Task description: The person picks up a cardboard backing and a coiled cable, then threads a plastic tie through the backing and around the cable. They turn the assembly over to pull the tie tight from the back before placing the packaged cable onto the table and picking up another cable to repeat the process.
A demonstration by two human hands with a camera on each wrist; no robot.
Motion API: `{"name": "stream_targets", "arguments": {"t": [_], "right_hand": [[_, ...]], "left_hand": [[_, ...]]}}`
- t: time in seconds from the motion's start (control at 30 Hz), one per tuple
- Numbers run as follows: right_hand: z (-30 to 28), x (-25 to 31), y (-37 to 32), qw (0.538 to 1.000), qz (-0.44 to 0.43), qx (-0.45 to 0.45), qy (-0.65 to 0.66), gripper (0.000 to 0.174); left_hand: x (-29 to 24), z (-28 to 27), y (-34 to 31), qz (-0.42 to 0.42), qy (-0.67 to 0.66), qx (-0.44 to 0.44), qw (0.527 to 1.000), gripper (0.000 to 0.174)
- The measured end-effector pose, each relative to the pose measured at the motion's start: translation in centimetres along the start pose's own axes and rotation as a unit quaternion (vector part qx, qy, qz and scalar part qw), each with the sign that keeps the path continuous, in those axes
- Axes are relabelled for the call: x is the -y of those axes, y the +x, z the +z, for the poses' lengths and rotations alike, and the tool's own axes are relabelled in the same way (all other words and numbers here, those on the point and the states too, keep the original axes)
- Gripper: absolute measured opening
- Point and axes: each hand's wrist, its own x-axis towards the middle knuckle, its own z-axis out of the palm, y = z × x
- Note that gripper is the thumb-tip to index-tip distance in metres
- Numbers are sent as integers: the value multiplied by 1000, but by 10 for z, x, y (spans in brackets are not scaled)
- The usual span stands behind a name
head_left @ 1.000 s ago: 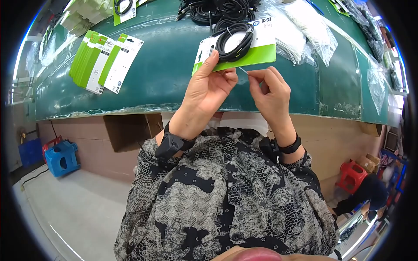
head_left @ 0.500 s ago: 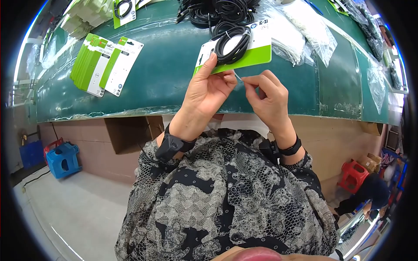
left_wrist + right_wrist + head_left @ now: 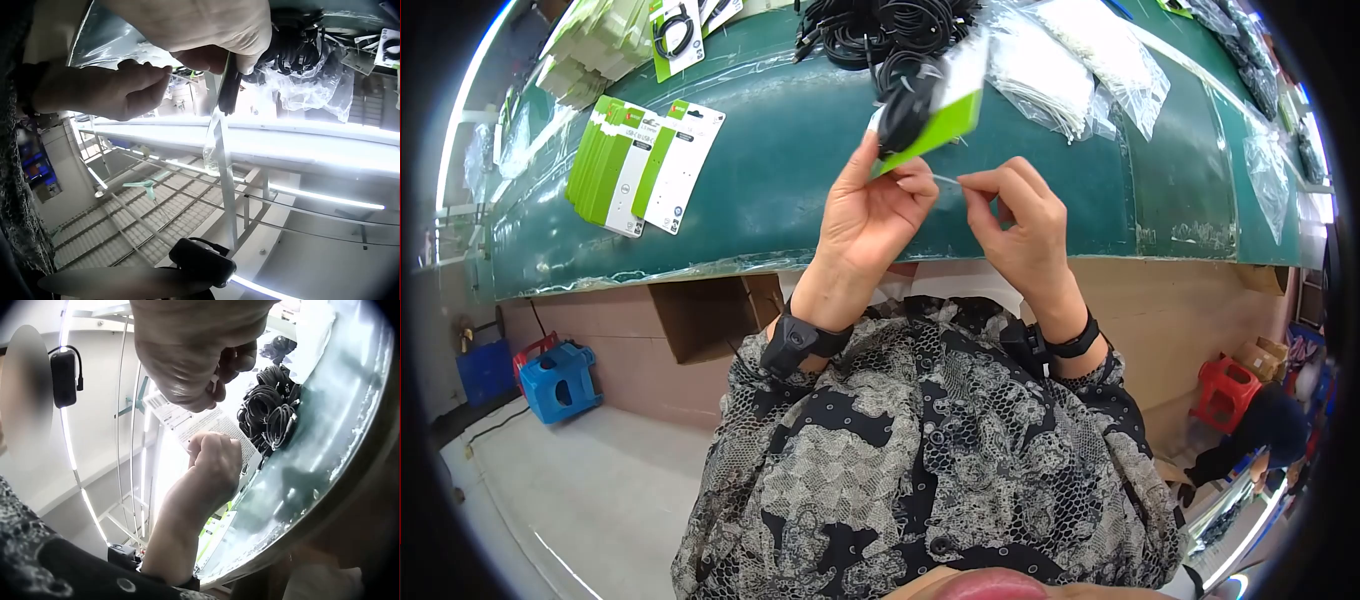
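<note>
My left hand [image 3: 870, 215] grips a white-and-green packaging card [image 3: 945, 128] by its near left corner, thumb on the front. A coiled black cable [image 3: 908, 110] lies against the front of the card, which is tilted and blurred in the head view. With thumb and forefinger, my right hand [image 3: 1025, 218] pinches the end of a thin white cable tie [image 3: 945, 179] that runs toward the left fingers under the card. The right wrist view shows the printed back of the card [image 3: 215, 425], with the left hand's fingers [image 3: 215, 450] against it.
Several flat cards [image 3: 605, 170] lie fanned at the left of the green table [image 3: 770, 160]. Behind the hands is a heap of black cables [image 3: 900, 30]. Clear bags of white ties [image 3: 1040, 75] lie right of it. More cards [image 3: 590, 50] are stacked at the back left.
The card with its cable has tipped and turned to the left in the left hand. The right hand keeps its pinch on the cable tie, nearly in place. The head view has shifted slightly.
</note>
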Motion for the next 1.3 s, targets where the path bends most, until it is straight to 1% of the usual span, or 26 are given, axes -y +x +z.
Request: {"name": "stream_targets", "arguments": {"t": [0.07,0.1,0.13,0.17,0.2,0.23,0.27,0.3,0.37,0.43,0.57,0.67,0.77,1.2,1.3], "right_hand": [[-2,4,4,1000,-2,-24,-3,16],[-2,6,6,998,-38,-36,-18,17],[-1,8,9,995,-74,-49,-33,18],[1,10,12,991,-108,-63,-47,19],[2,13,14,992,-100,-72,-41,19],[3,16,16,988,-124,-68,-64,20],[4,19,17,983,-148,-64,-87,21],[5,22,19,977,-173,-60,-111,22],[7,25,21,975,-176,-63,-116,23],[8,27,24,969,-195,-56,-141,24],[12,24,28,965,-215,-77,-132,24],[13,25,30,964,-215,-79,-135,25],[13,24,30,963,-217,-80,-138,24],[15,24,29,964,-217,-74,-136,23],[16,26,30,967,-215,-67,-120,23]], "left_hand": [[1,7,-5,-12,-82,61,995,18],[0,9,-6,-17,-121,89,988,19],[-2,9,-6,-20,-111,81,990,19],[-3,8,-5,-32,-141,108,984,19],[-4,6,-5,-43,-171,135,975,18],[-5,5,-5,-54,-201,161,965,18],[-5,5,-6,-54,-193,153,968,18],[-4,7,-7,-58,-201,162,964,18],[-4,10,-8,-66,-217,185,956,17],[-5,10,-8,-70,-215,185,956,17],[-4,10,-8,-75,-228,191,952,17],[-2,11,-8,-76,-233,191,950,17],[-2,10,-8,-59,-216,192,956,18],[-5,6,-8,-57,-215,189,957,20],[-7,0,-5,-64,-182,217,957,20]]}}
